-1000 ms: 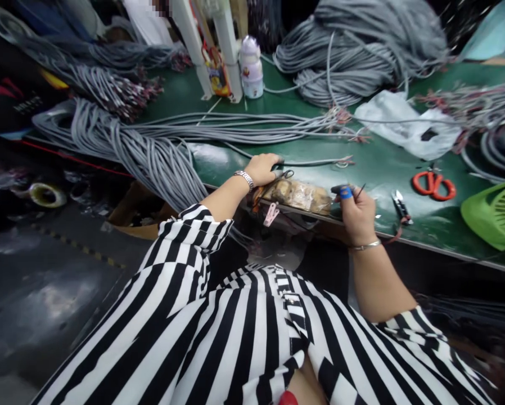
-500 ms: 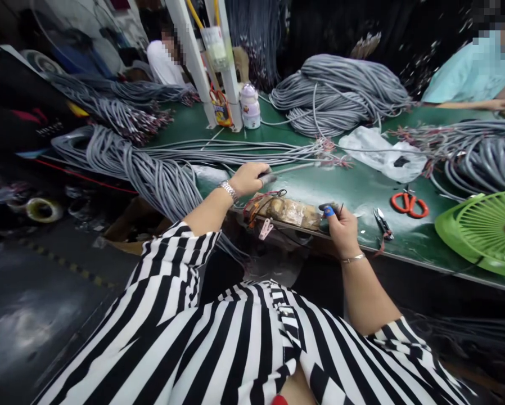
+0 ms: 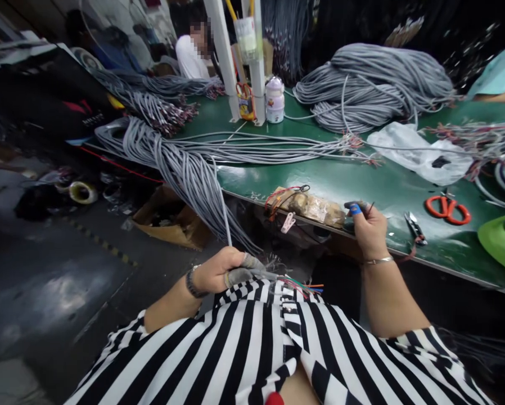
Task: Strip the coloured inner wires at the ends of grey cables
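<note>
Pinching a thin grey cable (image 3: 226,225) by its stripped end, the left hand (image 3: 219,274) has pulled it below the green bench (image 3: 362,174)'s near edge; the right hand (image 3: 368,229) stays clenched on a small dark tool (image 3: 349,205).

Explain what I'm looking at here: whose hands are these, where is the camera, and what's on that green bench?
No machine here: a person in a striped top works bare-handed, and the one camera sits on their head, looking down. Their left hand, near the lap, grips a thin grey cable whose stripped coloured wires fan out. Their right hand rests on the green table edge, pinching a small dark object. On the table lie grey cable bundles, a white plastic bag, orange-handled scissors, small snips and a green plastic fan.
</note>
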`<state>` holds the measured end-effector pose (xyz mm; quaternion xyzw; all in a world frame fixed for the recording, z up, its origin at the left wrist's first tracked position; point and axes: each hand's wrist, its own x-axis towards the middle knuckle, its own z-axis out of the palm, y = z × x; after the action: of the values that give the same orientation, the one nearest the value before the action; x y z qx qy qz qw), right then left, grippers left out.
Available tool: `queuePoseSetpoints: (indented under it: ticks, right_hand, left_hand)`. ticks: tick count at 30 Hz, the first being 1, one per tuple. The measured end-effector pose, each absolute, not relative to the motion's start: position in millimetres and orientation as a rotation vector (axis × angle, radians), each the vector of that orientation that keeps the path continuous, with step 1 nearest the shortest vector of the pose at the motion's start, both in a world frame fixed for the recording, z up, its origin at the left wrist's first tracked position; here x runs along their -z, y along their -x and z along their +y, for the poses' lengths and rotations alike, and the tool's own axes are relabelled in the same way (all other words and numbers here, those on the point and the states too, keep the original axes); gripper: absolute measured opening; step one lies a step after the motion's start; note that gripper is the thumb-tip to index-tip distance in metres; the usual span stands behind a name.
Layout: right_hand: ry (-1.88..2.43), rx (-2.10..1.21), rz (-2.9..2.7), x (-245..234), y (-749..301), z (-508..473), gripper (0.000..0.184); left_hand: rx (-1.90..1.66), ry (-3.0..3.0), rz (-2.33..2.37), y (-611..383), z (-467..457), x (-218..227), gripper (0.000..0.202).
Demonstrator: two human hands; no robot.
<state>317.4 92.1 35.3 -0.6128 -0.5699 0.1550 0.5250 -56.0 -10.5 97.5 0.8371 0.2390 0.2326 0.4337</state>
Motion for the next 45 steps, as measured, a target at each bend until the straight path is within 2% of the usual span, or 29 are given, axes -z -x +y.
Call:
queuePoseSetpoints:
  ticks: [4,9,11,13,15,19,25,36,45]
  right_hand:
    - [1.517,-0.302,-1.406,-34,-317,94,0.029]
    - [1.469,-0.212,-1.422,-34,-310,80,0.028]
    - [1.425,-0.269,-1.424,-34,-296,62,0.027]
    - [1.326,-0.515,-1.433,-32,-274,39,0.025]
    - [1.189,-0.789,-1.533,-32,-247,18,0.024]
    - [1.104,-1.093,-1.656,-44,-205,1,0.032]
    - [1.148,-1.048,-1.614,-63,-186,14,0.030]
    - [1.022,-1.311,-1.329,-53,-180,11,0.033]
    - [0.943,-1.298,-1.334,-51,-172,11,0.028]
  left_hand:
    - [-0.538,-1.809,0.904,46,-19,-77,0.036]
    - [-0.825,-1.344,0.942,15,-4,-41,0.042]
    - [-0.896,-1.264,0.922,11,1,-33,0.043]
    - [-0.918,-1.225,0.918,11,3,-29,0.044]
    - [-0.918,-1.201,0.935,12,3,-27,0.044]
    - [-0.930,-1.175,0.995,10,-1,-26,0.047]
    - [-0.966,-1.194,1.093,7,-9,-25,0.044]
    - [-1.044,-1.206,1.110,9,-6,-22,0.043]
    - [-1.092,-1.086,1.041,14,-7,-23,0.042]
